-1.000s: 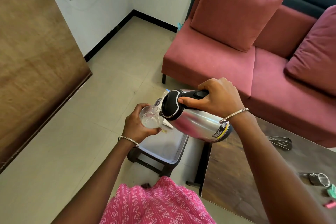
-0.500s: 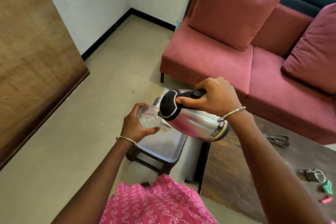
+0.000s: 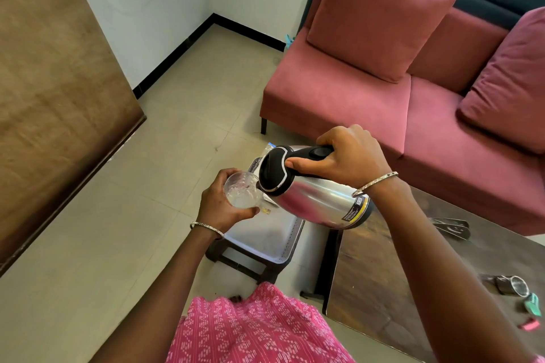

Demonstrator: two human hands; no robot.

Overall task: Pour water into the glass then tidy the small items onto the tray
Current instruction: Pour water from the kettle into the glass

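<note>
My right hand (image 3: 346, 156) grips the black handle of a steel kettle (image 3: 318, 200), tipped far over with its spout at the rim of a clear glass (image 3: 242, 192). My left hand (image 3: 219, 205) holds that glass from below and the side; water lies in its bottom. Both hang above a silver tray (image 3: 267, 240) on a small dark stool. On the dark wooden table (image 3: 383, 274) to the right lie small items: a dark clip-like piece (image 3: 451, 227), a small metal strainer-like thing (image 3: 511, 286), a green piece (image 3: 533, 305) and a pink piece (image 3: 529, 325).
A pink sofa (image 3: 368, 103) with cushions stands behind the tray and table. A brown wooden panel (image 3: 56, 91) fills the left. A plastic packet (image 3: 267, 150) shows behind the kettle lid. Tiled floor lies between.
The pose of hands, kettle and glass is nearly the same; the kettle stays tipped at the glass. The view has shifted only slightly.
</note>
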